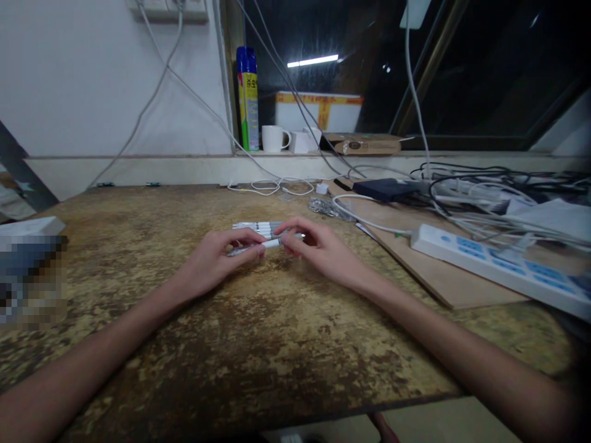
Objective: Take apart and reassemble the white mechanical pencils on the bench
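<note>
Near the middle of the worn wooden table, my left hand and my right hand hold a slim white pen between them. The pen lies roughly level, its left part between my left thumb and fingers, its right part between my right thumb and fingers. Just behind my fingers, several similar pens lie side by side in a row on the table. My hands partly cover both the held pen and the row.
A white power strip rests on a brown board at the right, with tangled cables behind. A clear crumpled plastic bag lies behind the pens. On the sill stand a spray can and a white mug.
</note>
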`<state>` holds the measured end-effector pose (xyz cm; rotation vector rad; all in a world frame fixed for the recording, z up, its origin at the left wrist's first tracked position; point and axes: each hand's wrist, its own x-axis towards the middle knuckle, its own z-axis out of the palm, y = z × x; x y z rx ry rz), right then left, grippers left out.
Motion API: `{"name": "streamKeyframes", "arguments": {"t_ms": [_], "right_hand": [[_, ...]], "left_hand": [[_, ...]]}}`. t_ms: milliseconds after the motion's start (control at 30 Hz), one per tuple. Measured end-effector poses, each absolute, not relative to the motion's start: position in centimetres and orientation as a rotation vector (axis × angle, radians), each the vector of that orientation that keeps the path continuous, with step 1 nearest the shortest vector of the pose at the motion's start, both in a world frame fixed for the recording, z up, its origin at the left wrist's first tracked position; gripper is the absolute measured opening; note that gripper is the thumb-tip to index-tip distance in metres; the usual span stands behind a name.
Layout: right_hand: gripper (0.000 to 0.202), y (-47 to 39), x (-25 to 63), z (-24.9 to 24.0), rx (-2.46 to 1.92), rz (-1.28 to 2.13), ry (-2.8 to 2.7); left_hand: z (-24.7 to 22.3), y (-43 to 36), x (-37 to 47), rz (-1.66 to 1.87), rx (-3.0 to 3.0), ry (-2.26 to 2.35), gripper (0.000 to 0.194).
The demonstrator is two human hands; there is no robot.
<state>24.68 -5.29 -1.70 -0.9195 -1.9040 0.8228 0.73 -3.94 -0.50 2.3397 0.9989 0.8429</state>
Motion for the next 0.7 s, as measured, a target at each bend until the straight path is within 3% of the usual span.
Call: {"name": "streamKeyframes", "arguments": {"t_ms": [100,500,700], "right_hand": [[0.027,-5.6,24.7,-1.3,-0.915,0.758,-1.959],[0.023,-5.4,24.5,-1.0,-0.787,1.137,-1.814],[0.026,-5.5,24.1,-1.2,-0.719,1.217,-1.818]], "left_hand": [[-0.5,-3.9,0.6,0.862,2.322,0.985,0.030],[0.1,-3.8,0.9,0.872,2.024,1.001,0.026],[-0.6,-2.9,-0.1,0.920,1.878,0.976,0.037]]}}
